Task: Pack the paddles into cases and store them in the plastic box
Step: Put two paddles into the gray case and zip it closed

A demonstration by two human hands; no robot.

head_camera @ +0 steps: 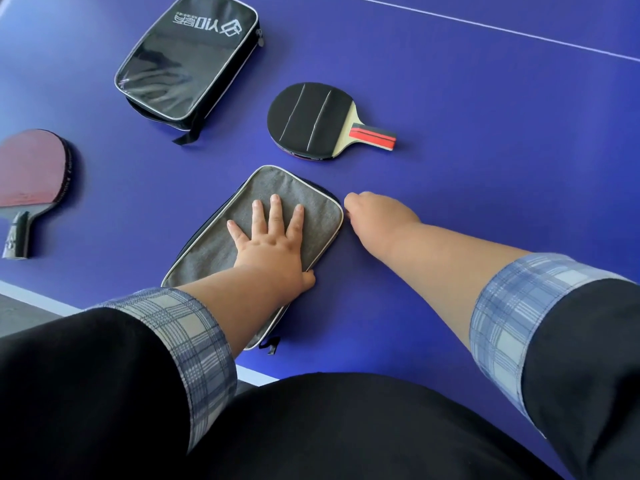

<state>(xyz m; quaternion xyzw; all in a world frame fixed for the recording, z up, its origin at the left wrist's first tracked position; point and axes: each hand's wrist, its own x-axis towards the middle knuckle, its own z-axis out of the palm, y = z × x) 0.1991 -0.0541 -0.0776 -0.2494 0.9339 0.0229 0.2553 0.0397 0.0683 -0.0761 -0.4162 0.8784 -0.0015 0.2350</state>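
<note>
Plaid-cuffed left hand (273,247) presses flat on grey case (207,252).

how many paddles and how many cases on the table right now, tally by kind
paddles: 2 (black-faced paddle, red-faced paddle)
cases: 2 (black case, grey case)
total: 4

**A table-tennis room**

The surface that fills the view is a table-tennis tabletop (485,150). It is deep blue, with a thin white line (519,33) across its far part and a white stripe (34,295) along its near edge. On it lie a black-faced paddle (311,119), a red-faced paddle (31,168), a black case (187,60) and a grey case (301,192). Beyond the edge is grey floor (20,315).
</note>
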